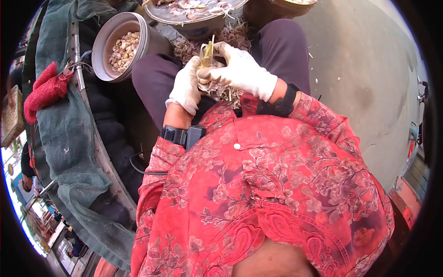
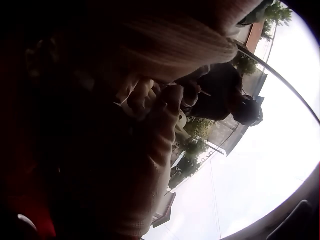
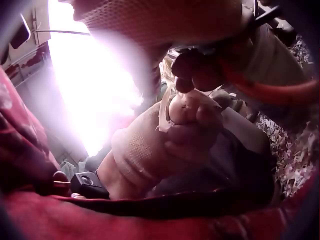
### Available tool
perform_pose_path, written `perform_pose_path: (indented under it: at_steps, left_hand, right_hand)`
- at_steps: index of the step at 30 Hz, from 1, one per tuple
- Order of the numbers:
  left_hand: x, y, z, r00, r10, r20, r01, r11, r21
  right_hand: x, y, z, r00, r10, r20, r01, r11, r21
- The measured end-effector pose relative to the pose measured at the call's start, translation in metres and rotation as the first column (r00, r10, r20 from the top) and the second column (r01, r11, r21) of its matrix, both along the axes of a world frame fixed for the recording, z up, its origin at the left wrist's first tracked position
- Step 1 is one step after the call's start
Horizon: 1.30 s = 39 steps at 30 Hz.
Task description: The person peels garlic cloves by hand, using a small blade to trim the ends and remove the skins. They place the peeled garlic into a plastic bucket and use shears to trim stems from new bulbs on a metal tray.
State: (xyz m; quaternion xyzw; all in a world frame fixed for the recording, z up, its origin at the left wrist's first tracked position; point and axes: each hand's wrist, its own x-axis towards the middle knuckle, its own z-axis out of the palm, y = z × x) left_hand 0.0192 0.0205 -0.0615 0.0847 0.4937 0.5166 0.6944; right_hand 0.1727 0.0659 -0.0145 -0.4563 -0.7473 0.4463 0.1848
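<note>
Both hands wear whitish gloves and meet between the knees in the head view. The left hand [image 1: 185,87] grips a garlic bulb [image 3: 182,109], its pale rounded side showing between the fingers in the right wrist view. From the other side the right hand [image 1: 244,76] pinches the same garlic, thumb across it, fingers bent over the top. A yellowish stalk with loose dry skin [image 1: 207,54] stands up between the hands. The left wrist view is dark, with pale garlic [image 2: 142,94] between gloved fingers. Much of the bulb is hidden by the fingers.
A white bucket [image 1: 98,54] of peeled cloves stands at the upper left. Ahead is a round tray [image 1: 196,18] with garlic skins. Peelings [image 1: 235,37] lie heaped between the legs. Green netting [image 1: 69,138] and a red mesh bag [image 1: 46,92] are at the left.
</note>
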Motion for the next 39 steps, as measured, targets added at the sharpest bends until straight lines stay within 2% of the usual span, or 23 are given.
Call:
perform_pose_path:
  at_steps: [1, 3, 4, 5, 7, 8, 9, 10, 12, 13, 14, 15, 18, 19, 21, 22, 24, 26, 27, 31, 33, 35, 39]
  left_hand:
    - [0.002, -0.005, 0.003, 0.994, -0.026, -0.109, 0.036, 0.995, 0.092]
    - [0.0, -0.005, 0.004, 0.995, -0.042, -0.093, 0.043, 0.999, 0.009]
    - [-0.002, -0.004, 0.005, 0.995, -0.057, -0.076, 0.052, 0.996, -0.073]
    - [-0.01, -0.009, 0.01, 0.964, -0.192, -0.185, 0.198, 0.98, 0.013]
    - [-0.016, -0.008, 0.01, 0.965, -0.244, -0.097, 0.246, 0.969, 0.016]
    - [-0.017, -0.007, 0.01, 0.956, -0.293, -0.008, 0.293, 0.956, 0.025]
    - [-0.005, -0.008, 0.019, 0.979, -0.197, -0.057, 0.196, 0.98, -0.025]
    - [-0.008, -0.011, 0.024, 0.975, -0.219, -0.026, 0.22, 0.976, 0.011]
    - [-0.03, -0.009, 0.017, 0.965, -0.21, 0.157, 0.212, 0.977, 0.004]
    - [-0.038, -0.007, 0.023, 0.957, -0.225, 0.183, 0.227, 0.974, 0.011]
    - [-0.043, -0.009, 0.026, 0.971, -0.189, 0.146, 0.194, 0.981, -0.022]
    - [-0.051, -0.008, 0.02, 0.969, -0.17, 0.177, 0.177, 0.984, -0.024]
    - [-0.058, -0.006, 0.016, 0.982, -0.094, 0.163, 0.1, 0.995, -0.027]
    - [-0.055, -0.006, 0.017, 0.99, -0.046, 0.134, 0.05, 0.999, -0.023]
    - [-0.052, -0.004, 0.012, 0.994, -0.029, 0.108, 0.031, 0.999, -0.012]
    - [-0.051, -0.003, 0.011, 0.994, -0.05, 0.1, 0.05, 0.999, 0.003]
    - [-0.048, -0.003, 0.008, 0.995, -0.083, 0.055, 0.081, 0.996, 0.031]
    - [-0.041, -0.003, 0.014, 0.995, -0.104, 0.006, 0.104, 0.994, 0.022]
    - [-0.036, -0.002, 0.02, 0.991, -0.125, -0.038, 0.126, 0.992, 0.013]
    - [-0.019, -0.003, 0.028, 0.993, -0.04, -0.109, 0.041, 0.999, 0.007]
    - [-0.014, -0.003, 0.031, 0.993, -0.025, -0.119, 0.025, 1.0, -0.002]
    - [-0.012, -0.005, 0.032, 0.991, -0.034, -0.131, 0.034, 0.999, -0.002]
    - [-0.011, -0.004, 0.034, 0.987, -0.059, -0.15, 0.057, 0.998, -0.022]
  right_hand:
    - [-0.005, 0.001, -0.002, 0.996, 0.043, -0.077, -0.047, 0.998, -0.052]
    - [-0.01, -0.001, -0.009, 0.96, 0.02, -0.278, -0.072, 0.981, -0.178]
    - [-0.009, 0.004, -0.012, 0.971, 0.085, -0.222, -0.109, 0.989, -0.098]
    - [-0.006, 0.009, -0.013, 0.977, 0.145, -0.159, -0.15, 0.989, -0.021]
    - [-0.001, 0.013, 0.004, 0.978, 0.18, -0.108, -0.18, 0.984, 0.01]
    - [0.002, 0.015, 0.008, 0.97, 0.208, -0.129, -0.222, 0.97, -0.103]
    - [0.006, 0.018, 0.012, 0.96, 0.232, -0.153, -0.262, 0.942, -0.212]
    - [0.014, 0.023, 0.019, 0.94, 0.216, -0.265, -0.314, 0.85, -0.423]
    - [0.032, 0.044, 0.011, 0.961, 0.254, -0.111, -0.27, 0.948, -0.168]
    - [0.036, 0.046, 0.018, 0.94, 0.08, -0.333, -0.195, 0.925, -0.328]
    - [0.048, 0.05, 0.034, 0.969, -0.056, -0.24, -0.048, 0.912, -0.408]
    - [0.058, 0.064, 0.018, 0.962, -0.171, -0.214, 0.087, 0.932, -0.353]
    - [0.071, 0.07, 0.016, 0.965, -0.193, -0.18, 0.161, 0.971, -0.177]
    - [0.072, 0.073, 0.017, 0.965, -0.125, 0.23, 0.096, 0.987, 0.132]
    - [0.066, 0.063, 0.023, 0.912, -0.157, 0.38, 0.037, 0.952, 0.304]
    - [0.063, 0.06, 0.022, 0.955, -0.136, 0.264, 0.086, 0.978, 0.191]
    - [0.047, 0.043, 0.008, 0.952, -0.2, -0.233, 0.144, 0.961, -0.236]
    - [0.032, 0.022, 0.002, 0.943, -0.096, -0.318, -0.021, 0.938, -0.347]
    - [0.024, 0.017, 0.011, 0.978, -0.029, -0.205, -0.053, 0.921, -0.385]
    - [0.011, 0.003, -0.004, 0.956, 0.076, -0.285, -0.209, 0.857, -0.471]
    - [0.005, 0.001, -0.014, 0.957, 0.088, -0.276, -0.198, 0.893, -0.403]
    - [0.007, 0.001, 0.009, 0.977, 0.185, -0.106, -0.211, 0.913, -0.35]
    - [0.005, -0.001, -0.002, 0.987, 0.118, -0.106, -0.153, 0.887, -0.435]
